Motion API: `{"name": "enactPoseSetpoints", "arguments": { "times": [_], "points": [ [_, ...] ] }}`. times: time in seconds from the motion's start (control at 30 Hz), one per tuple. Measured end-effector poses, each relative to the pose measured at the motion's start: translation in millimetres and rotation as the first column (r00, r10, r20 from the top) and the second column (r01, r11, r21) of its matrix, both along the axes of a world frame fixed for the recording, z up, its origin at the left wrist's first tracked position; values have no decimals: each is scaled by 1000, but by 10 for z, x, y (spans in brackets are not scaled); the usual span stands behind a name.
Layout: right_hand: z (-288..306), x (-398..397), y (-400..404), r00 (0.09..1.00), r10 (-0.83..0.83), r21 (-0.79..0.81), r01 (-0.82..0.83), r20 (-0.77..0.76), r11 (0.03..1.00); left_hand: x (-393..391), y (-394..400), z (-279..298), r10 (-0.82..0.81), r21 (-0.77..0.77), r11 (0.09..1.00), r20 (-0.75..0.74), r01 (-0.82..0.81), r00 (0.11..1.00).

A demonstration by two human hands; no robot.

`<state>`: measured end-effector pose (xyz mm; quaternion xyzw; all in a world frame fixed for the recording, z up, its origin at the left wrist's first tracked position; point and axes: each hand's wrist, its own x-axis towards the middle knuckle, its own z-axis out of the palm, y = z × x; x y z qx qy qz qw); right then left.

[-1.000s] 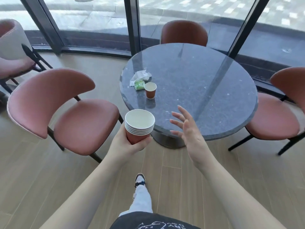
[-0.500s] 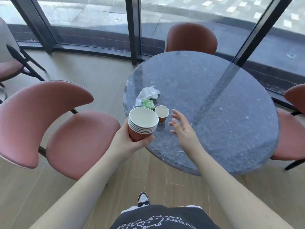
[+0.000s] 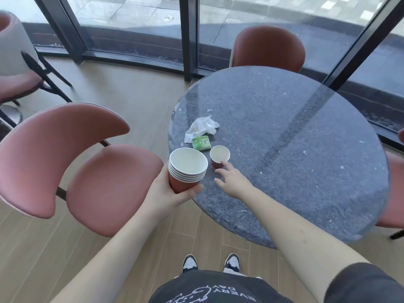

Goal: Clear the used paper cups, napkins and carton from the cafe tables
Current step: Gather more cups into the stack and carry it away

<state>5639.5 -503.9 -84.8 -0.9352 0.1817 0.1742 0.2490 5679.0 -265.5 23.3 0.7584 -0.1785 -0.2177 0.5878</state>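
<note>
Left hand [image 3: 166, 193]: fingers and thumb curled round stack of nested red paper cups [image 3: 187, 169], held upright at near-left table edge [image 3: 284, 232].
Right hand [image 3: 231, 180]: fingers loosely spread, fingertip touching side of single red paper cup [image 3: 219, 156] standing on table.
Just beyond cup: green packet [image 3: 201, 142], crumpled white napkin [image 3: 202, 127].

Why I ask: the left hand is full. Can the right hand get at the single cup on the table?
Probably yes. The right hand is open with its fingertips right at the cup, and nothing lies between them. The napkin and green packet sit behind the cup.
</note>
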Motion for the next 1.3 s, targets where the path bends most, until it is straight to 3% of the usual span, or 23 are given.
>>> {"name": "enactPoseSetpoints", "arguments": {
  "times": [0.3,0.4,0.5,0.57,0.67,0.83,0.93,1.2,1.3],
  "points": [
    [-154,108,-97,986,136,-179,-152,-98,972,5,-45,-87,25,54,998,8,-26,1000],
    [-116,79,-78,994,102,-167,-105,-32,980,-1,-62,-87,24,65,998,24,-26,999],
    [68,-22,-52,986,-23,-12,25,167,1000,10,-84,-97,18,73,997,34,-21,999],
    [297,-119,-38,914,-144,129,102,379,986,15,-97,-107,11,77,997,38,-14,999],
    [757,-304,-10,728,-286,258,154,623,954,6,-118,-136,-9,83,997,46,5,999],
    [1478,-616,83,424,-482,453,175,767,874,-15,-188,-157,-74,108,992,69,66,995],
    [1708,-731,162,333,-510,496,135,793,858,-29,-249,-157,-128,114,986,87,117,988],
    [1612,-873,361,486,-294,293,80,823,953,-54,-372,-139,-273,134,957,118,257,955],
    [1592,-928,410,583,-218,233,50,783,971,-75,-403,-142,-294,116,953,118,281,949]
  ]
}}
